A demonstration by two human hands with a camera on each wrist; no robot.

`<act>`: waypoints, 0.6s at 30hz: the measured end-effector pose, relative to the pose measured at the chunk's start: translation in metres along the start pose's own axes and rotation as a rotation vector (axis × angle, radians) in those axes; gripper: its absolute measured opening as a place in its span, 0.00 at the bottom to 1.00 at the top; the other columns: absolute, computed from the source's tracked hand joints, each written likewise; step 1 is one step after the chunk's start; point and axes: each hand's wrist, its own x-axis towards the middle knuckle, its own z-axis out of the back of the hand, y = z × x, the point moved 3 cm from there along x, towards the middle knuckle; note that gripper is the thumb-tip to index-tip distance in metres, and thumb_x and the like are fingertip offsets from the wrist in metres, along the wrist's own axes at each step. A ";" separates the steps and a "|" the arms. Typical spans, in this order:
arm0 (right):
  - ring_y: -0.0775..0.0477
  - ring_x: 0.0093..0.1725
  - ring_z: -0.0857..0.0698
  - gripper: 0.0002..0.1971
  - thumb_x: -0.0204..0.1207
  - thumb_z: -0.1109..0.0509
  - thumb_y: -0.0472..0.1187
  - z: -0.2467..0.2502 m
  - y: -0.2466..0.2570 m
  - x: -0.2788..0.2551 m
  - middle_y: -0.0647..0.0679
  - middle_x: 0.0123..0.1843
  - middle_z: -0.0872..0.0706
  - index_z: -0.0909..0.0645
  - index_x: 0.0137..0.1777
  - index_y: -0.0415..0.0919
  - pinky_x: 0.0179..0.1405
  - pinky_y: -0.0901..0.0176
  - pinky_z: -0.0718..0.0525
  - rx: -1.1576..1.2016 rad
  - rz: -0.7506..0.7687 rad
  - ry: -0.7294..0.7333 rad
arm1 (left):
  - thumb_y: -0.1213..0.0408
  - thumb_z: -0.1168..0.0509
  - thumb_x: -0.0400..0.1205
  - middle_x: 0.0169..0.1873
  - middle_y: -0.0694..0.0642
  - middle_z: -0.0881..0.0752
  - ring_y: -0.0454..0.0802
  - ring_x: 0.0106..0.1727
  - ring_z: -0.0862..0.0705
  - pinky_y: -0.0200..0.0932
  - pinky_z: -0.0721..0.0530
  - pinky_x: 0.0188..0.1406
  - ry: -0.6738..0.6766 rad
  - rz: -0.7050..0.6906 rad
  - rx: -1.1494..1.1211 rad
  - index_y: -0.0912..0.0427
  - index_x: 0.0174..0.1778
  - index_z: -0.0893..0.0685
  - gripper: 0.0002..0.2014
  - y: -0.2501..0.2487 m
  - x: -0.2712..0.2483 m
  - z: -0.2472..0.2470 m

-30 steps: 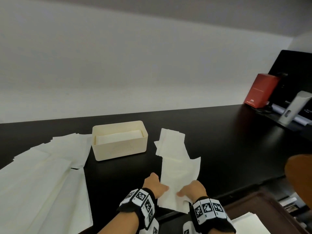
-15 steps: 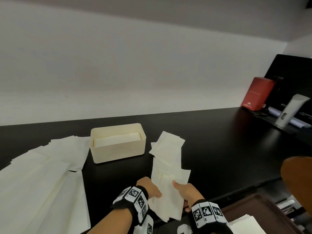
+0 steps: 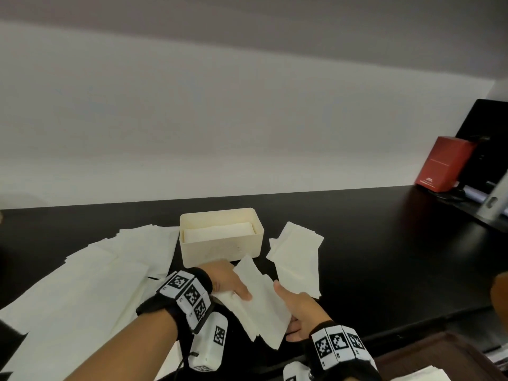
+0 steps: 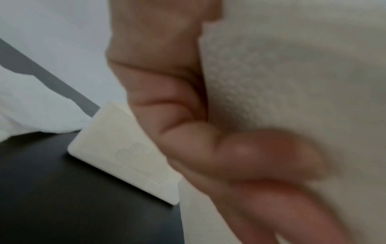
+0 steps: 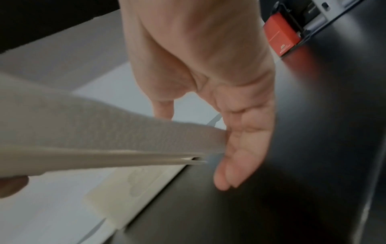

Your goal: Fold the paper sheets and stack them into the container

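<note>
A folded white paper sheet (image 3: 261,303) (image 4: 292,82) (image 5: 83,132) hangs tilted just above the black table (image 3: 371,257), in front of the cream container (image 3: 220,250) (image 4: 125,156) (image 5: 125,189). My left hand (image 3: 232,284) grips its left edge, thumb on top and fingers (image 4: 229,148) curled under. My right hand (image 3: 299,309) (image 5: 240,132) is flat with straight fingers, and the sheet's right edge touches its palm. Folded sheets (image 3: 217,232) lie inside the container. A small pile of sheets (image 3: 298,257) lies to its right and a wide spread of sheets (image 3: 82,287) to its left.
A red box (image 3: 442,166) (image 5: 279,38), a dark screen (image 3: 486,138) and a grey device (image 3: 494,200) stand at the far right. The table's front edge (image 3: 412,329) runs just beyond my right wrist, with a brown surface (image 3: 439,356) below it.
The sheet that both hands worked on the table is now folded, lifted and carried left toward the container. My right hand has opened flat against its edge.
</note>
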 end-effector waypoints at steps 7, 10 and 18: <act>0.38 0.45 0.11 0.27 0.70 0.23 0.48 -0.042 0.012 -0.003 0.36 0.52 0.12 0.22 0.64 0.32 0.49 0.41 0.12 0.301 0.172 0.229 | 0.66 0.25 0.72 0.57 0.55 0.13 0.54 0.60 0.16 0.51 0.19 0.66 -0.060 -0.185 -0.281 0.56 0.61 0.18 0.21 0.012 -0.029 0.019; 0.33 0.59 0.15 0.21 0.71 0.25 0.34 -0.054 0.019 -0.007 0.33 0.58 0.13 0.21 0.63 0.29 0.56 0.40 0.16 0.396 0.258 0.317 | 0.73 0.29 0.75 0.53 0.53 0.13 0.52 0.57 0.16 0.46 0.17 0.61 -0.101 -0.249 -0.427 0.51 0.57 0.19 0.18 0.017 -0.038 0.017; 0.35 0.58 0.14 0.13 0.77 0.30 0.35 -0.053 0.033 -0.006 0.37 0.56 0.11 0.20 0.61 0.35 0.57 0.40 0.16 0.406 0.424 0.303 | 0.72 0.29 0.76 0.48 0.51 0.12 0.48 0.50 0.14 0.43 0.15 0.53 -0.133 -0.233 -0.744 0.52 0.50 0.18 0.12 0.043 -0.032 0.007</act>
